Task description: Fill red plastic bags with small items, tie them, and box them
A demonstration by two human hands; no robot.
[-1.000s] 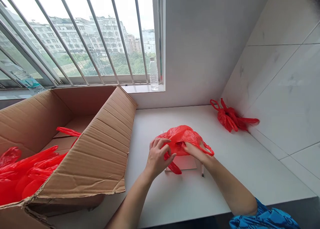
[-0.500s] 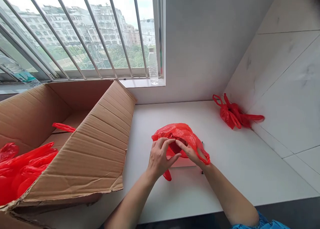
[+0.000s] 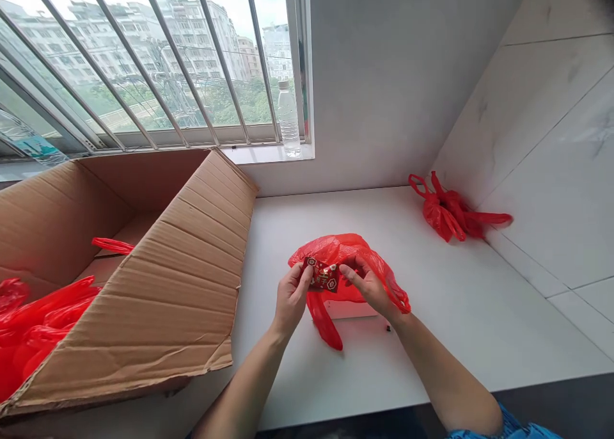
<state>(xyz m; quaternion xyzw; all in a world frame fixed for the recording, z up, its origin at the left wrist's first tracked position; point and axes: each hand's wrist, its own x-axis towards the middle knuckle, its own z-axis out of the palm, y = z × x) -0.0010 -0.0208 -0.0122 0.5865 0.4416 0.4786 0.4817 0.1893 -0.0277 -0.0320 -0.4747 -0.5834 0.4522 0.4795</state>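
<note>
My left hand [image 3: 290, 296] is closed on a small dark red packet [image 3: 322, 275] with white and gold printing, thumb on its face. The fingertips of my right hand [image 3: 368, 284] pinch the packet's right end. Behind the packet lies a red plastic bag [image 3: 343, 242], its one handle against my right wrist and the other hanging toward the front. Partly covered by this bag is a flat white object [image 3: 352, 310], whose kind I cannot make out.
At the left stands an open cardboard box [image 3: 180, 260] with red plastic bags [image 3: 43, 317] inside. Tied red bags [image 3: 446, 214] lie in the far right corner of the white table [image 3: 455, 324]. A clear bottle [image 3: 288, 122] stands on the windowsill.
The packet has come out of the red bag into view, now between both hands. My left hand has shifted slightly left. The bag's front handle hangs further out.
</note>
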